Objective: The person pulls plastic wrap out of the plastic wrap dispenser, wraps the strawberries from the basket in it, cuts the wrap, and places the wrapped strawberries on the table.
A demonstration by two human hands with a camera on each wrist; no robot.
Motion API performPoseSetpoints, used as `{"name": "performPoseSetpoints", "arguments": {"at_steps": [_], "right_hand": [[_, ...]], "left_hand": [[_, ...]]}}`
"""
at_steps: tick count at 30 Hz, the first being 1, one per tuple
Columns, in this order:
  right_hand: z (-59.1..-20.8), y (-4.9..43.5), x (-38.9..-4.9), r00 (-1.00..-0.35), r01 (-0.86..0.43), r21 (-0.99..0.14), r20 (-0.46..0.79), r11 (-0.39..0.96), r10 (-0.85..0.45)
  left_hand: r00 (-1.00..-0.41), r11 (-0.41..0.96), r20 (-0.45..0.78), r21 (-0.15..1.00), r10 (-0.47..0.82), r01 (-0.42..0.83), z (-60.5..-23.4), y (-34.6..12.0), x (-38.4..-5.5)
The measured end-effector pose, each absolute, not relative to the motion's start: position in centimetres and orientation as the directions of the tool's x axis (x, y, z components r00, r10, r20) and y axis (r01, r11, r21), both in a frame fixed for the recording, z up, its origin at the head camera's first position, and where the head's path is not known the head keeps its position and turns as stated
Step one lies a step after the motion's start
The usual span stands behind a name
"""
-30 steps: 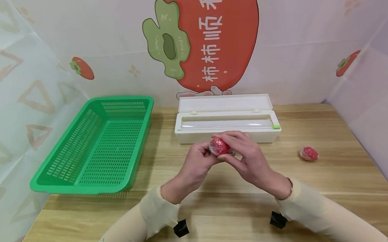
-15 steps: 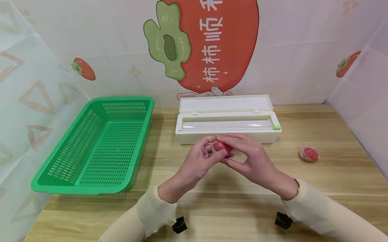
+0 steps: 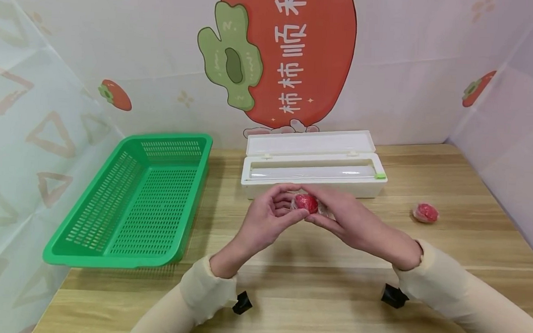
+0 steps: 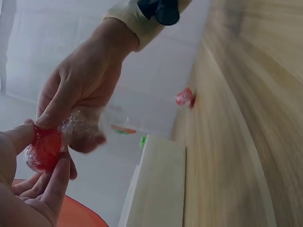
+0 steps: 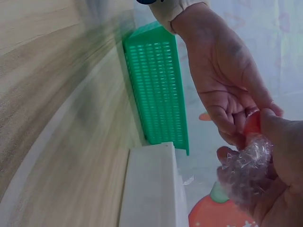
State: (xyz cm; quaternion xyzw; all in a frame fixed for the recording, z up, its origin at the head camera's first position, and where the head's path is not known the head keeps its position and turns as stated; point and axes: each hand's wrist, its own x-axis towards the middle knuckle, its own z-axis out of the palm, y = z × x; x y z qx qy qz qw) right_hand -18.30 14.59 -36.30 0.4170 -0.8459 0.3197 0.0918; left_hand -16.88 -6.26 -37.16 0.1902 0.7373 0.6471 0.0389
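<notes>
A small, round red thing wrapped in clear cling film is held up between both hands, above the table and in front of a white box. My left hand pinches it between thumb and fingers from the left. From the other side my right hand grips it, thumb below and fingers over the top. In the left wrist view the red thing shows between the fingertips of both hands. Loose, crumpled cling film bunches out at the right hand in the right wrist view.
A white cling film box lies with its lid raised and a roll inside. At the right sits another film-wrapped red thing. A green plastic basket stands at the left on the wooden table.
The fingers of both hands have shifted around the red thing, turning it. The right wrist has moved slightly right and the left slightly left. The basket, box and second red thing stay put.
</notes>
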Motion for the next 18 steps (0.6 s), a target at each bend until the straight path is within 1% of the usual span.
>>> {"name": "performPoseSetpoints", "arguments": {"at_steps": [5, 13, 18], "right_hand": [[-35.92, 14.57, -18.37, -0.659, -0.733, -0.503, 0.354, 0.459, -0.664], [-35.67, 14.75, -18.22, -0.693, -0.702, -0.479, 0.288, 0.527, -0.661], [-35.92, 14.66, -18.11, -0.713, -0.683, -0.470, 0.267, 0.559, -0.648]], "left_hand": [[-0.910, 0.167, 0.270, 0.928, 0.313, 0.333, -37.07, -6.38, -16.70], [-0.896, 0.217, 0.301, 0.899, 0.327, 0.381, -37.01, -6.16, -16.40], [-0.898, 0.218, 0.323, 0.893, 0.300, 0.393, -37.50, -6.03, -16.51]]}}
